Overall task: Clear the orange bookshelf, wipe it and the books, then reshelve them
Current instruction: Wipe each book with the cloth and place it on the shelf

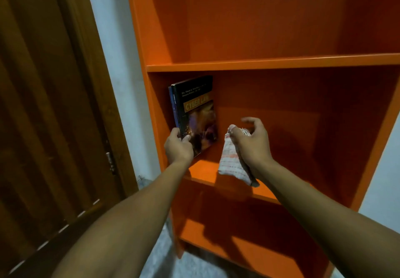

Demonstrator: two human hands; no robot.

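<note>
Head view: the bookshelf (259, 63) shows bare boards on every level in frame except the middle one. There, two books (194, 113) stand upright against the left wall – a dark one titled "Cyber Law" in front, a blue one just behind it. The left hand (178, 145) grips their lower front corner, fingers (186, 137) wrapped around the edge. The right hand (252, 141) hovers near the books above the same board; its thumb pins a checked cloth (230, 161) against the palm, the other fingers loosely spread. Judgement: clearing and wiping appear done, and reshelving is at an early stage – only these two books are placed. Any remaining books are out of frame, so the count left cannot be told.
</note>
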